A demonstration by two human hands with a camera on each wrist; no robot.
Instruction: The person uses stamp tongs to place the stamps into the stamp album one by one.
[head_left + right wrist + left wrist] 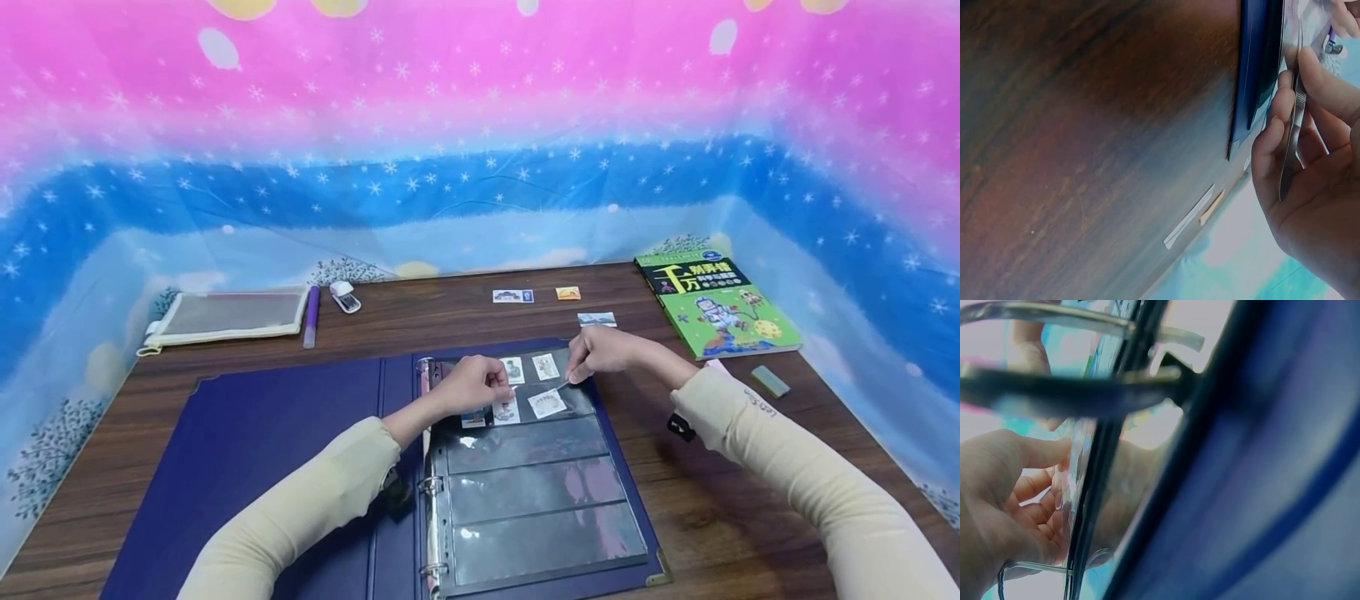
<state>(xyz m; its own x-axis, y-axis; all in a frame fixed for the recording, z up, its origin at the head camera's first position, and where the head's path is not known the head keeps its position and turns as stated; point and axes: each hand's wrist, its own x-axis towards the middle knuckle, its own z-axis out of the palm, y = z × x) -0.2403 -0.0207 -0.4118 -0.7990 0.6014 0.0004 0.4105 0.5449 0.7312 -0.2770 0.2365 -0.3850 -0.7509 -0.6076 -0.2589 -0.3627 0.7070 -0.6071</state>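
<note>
A stamp album (547,533) lies spread out, its right side a black page with clear pocket strips. In the right wrist view my right hand (1316,119) grips metal tweezers (1291,147) between thumb and fingers. The tweezers' tips reach a tilted stamp (547,404) at the upper pockets. My left hand (472,384) pinches the clear pocket strip (1075,465) with thumb and fingers, just left of that stamp. Near its fingertips are a stamp (507,412), a blue stamp (472,418) and an upper stamp (513,371). Another stamp (546,367) sits in the top row.
Behind the album lie a wide stamp (513,296), an orange stamp (568,293) and a third stamp (597,319). A green book (720,308) and a small greenish block (770,381) lie right. At left are a mesh pouch (232,314), purple marker (311,317) and small white gadget (345,297).
</note>
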